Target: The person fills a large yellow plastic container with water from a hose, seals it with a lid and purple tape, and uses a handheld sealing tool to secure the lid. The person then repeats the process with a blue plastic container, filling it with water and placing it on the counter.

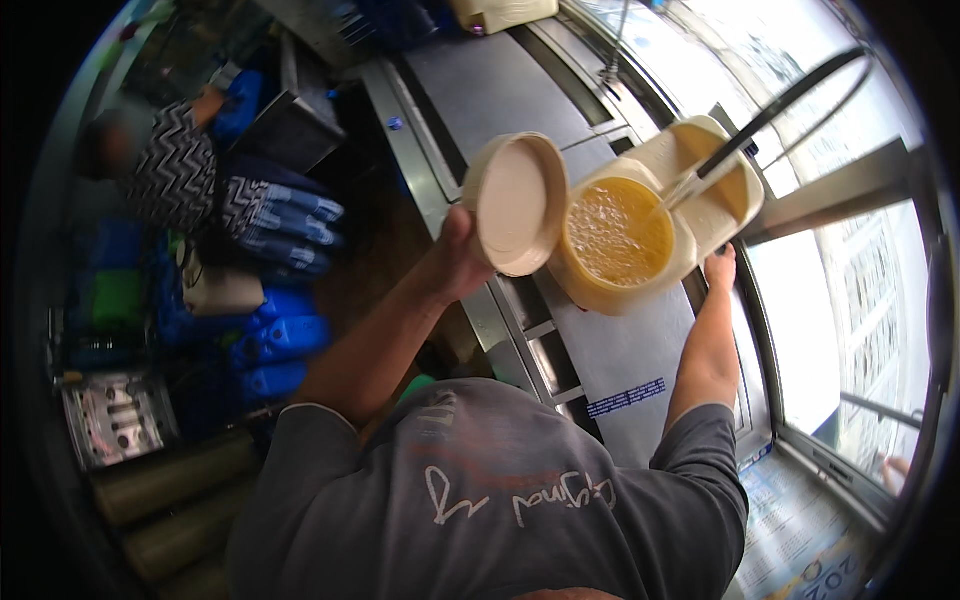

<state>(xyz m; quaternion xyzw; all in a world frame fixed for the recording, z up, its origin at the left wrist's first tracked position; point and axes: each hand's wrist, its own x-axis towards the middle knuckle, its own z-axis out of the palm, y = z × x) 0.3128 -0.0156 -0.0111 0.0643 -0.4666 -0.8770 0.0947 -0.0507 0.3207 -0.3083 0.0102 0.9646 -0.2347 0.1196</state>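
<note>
My left hand [465,260] is closed on the edge of a round cream lid [515,205], tilted with its hollow inside showing. Just right of the lid, a cream plastic jug [600,295] with a wide round mouth stands on the metal counter. Bubbling liquid [615,235] that looks like water fills its mouth. A spout with a black hose [775,110] reaches over the jug and down to that mouth. Beyond the jug, beside the window frame, my right hand [720,268] has curled fingers around something small and dark, mostly hidden.
The steel counter [630,350] runs along an open window [800,330]. Another cream container [505,12] stands at its far end. On the left, a person in a zigzag top [175,160] touches a blue container [237,105]. Several blue jugs [285,340] crowd the floor.
</note>
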